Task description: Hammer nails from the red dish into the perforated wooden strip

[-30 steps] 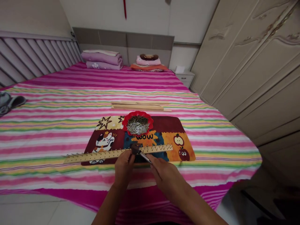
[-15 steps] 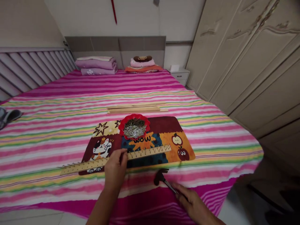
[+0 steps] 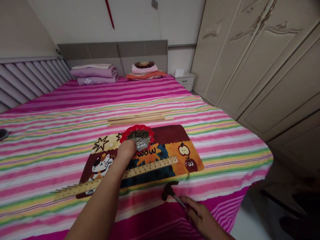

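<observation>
My left hand [image 3: 127, 149] reaches over the near left rim of a red scalloped bowl [image 3: 152, 135] full of nails [image 3: 143, 140], some dark, some silver. Its fingertips are hidden from me, so their grip does not show. Under that forearm runs a long wooden strip [image 3: 150, 166] with rows of nails standing up along it. It lies across a printed mat [image 3: 172, 134]. My right hand [image 3: 195, 212] is wrapped around the handle of a claw hammer [image 3: 170, 191], whose dark head is low over the bed's near side.
Several bare wooden strips [image 3: 137, 119] lie on the striped bedspread [image 3: 212, 133] beyond the bowl. Folded bedding [image 3: 95, 73] is stacked by the headboard [image 3: 100, 51]. A wardrobe [image 3: 232, 66] stands on the right.
My left hand has moved from the nailed wooden strip forward to the bowl of nails. My right hand still holds the hammer in nearly the same place. The view has shifted slightly.
</observation>
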`<state>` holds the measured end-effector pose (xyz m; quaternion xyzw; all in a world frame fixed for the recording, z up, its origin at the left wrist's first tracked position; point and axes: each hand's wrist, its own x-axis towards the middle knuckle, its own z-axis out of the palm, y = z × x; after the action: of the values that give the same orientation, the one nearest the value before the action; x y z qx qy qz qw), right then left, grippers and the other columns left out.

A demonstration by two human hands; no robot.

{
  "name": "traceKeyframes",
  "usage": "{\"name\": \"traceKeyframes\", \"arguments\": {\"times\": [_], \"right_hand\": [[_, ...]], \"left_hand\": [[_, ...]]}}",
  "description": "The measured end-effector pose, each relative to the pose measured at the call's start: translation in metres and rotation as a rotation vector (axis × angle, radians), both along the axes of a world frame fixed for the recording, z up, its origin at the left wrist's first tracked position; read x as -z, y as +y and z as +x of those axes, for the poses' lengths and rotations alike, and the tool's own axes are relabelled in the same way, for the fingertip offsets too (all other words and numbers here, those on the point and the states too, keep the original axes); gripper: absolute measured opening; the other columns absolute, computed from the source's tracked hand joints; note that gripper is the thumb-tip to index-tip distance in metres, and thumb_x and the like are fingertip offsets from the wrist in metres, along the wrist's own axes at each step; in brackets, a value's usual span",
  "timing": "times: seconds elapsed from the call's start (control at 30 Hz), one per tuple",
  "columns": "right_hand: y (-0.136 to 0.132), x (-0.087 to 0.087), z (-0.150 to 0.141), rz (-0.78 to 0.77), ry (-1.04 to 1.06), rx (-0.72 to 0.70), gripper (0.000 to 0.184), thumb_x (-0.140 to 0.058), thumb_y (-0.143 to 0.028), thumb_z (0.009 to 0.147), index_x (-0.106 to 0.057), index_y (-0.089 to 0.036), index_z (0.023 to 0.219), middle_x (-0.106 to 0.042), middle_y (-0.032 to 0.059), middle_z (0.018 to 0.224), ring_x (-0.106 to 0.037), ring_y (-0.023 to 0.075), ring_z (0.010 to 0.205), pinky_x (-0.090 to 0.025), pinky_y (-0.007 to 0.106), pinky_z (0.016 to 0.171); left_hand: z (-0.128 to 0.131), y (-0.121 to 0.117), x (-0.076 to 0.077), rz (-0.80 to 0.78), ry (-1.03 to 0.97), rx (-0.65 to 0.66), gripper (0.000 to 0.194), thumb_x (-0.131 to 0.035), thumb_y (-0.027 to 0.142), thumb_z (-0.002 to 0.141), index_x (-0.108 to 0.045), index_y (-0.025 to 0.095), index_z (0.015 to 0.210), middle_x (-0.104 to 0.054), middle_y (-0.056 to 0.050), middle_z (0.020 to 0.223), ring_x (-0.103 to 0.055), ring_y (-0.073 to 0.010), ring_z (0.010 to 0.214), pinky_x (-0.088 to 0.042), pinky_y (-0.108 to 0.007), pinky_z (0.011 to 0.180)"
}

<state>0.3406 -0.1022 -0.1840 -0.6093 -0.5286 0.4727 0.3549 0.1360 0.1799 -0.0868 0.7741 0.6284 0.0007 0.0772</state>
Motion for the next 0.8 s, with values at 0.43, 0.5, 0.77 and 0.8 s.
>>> {"name": "traceKeyframes", "arguments": {"times": [0.43, 0.5, 0.77, 0.8], "right_hand": [[0.001, 0.002, -0.002, -0.007, 0.012, 0.009, 0.036, -0.042, -0.024, 0.081, -0.064, -0.016, 0.109, -0.062, 0.0001, 0.072, -0.053, 0.0138, 0.059, -0.046, 0.025, 0.059], [0.0, 0.002, -0.004, -0.027, 0.03, 0.014, 0.038, -0.042, -0.025, 0.081, -0.063, -0.016, 0.111, -0.059, -0.0015, 0.065, -0.05, 0.0128, 0.054, -0.043, 0.024, 0.055], [-0.002, 0.003, -0.006, -0.004, -0.009, 0.046, 0.039, -0.043, -0.038, 0.084, -0.065, -0.018, 0.108, -0.058, -0.0007, 0.065, -0.052, 0.0147, 0.057, -0.044, 0.024, 0.057], [-0.003, 0.004, -0.005, -0.015, -0.015, 0.045, 0.04, -0.042, -0.04, 0.084, -0.065, -0.018, 0.109, -0.057, -0.0013, 0.062, -0.05, 0.0142, 0.055, -0.044, 0.024, 0.055]], "left_hand": [[-0.01, 0.003, -0.004, -0.07, -0.104, 0.062, 0.013, -0.055, 0.013, 0.064, -0.063, 0.021, 0.058, -0.064, -0.007, 0.066, -0.059, -0.021, 0.07, -0.042, -0.028, 0.068], [-0.011, 0.002, -0.005, -0.055, -0.163, 0.052, 0.014, -0.054, 0.014, 0.066, -0.061, 0.02, 0.056, -0.063, -0.007, 0.065, -0.058, -0.0206, 0.069, -0.042, -0.029, 0.069], [-0.029, -0.005, -0.013, -0.018, -0.562, -0.031, 0.012, -0.051, 0.026, 0.071, -0.058, 0.018, 0.065, -0.06, -0.003, 0.063, -0.055, -0.0148, 0.062, -0.042, -0.025, 0.062], [-0.031, -0.008, -0.016, -0.028, -0.609, -0.041, 0.014, -0.051, 0.029, 0.071, -0.059, 0.017, 0.069, -0.061, -0.003, 0.064, -0.055, -0.0141, 0.061, -0.043, -0.025, 0.06]]}}
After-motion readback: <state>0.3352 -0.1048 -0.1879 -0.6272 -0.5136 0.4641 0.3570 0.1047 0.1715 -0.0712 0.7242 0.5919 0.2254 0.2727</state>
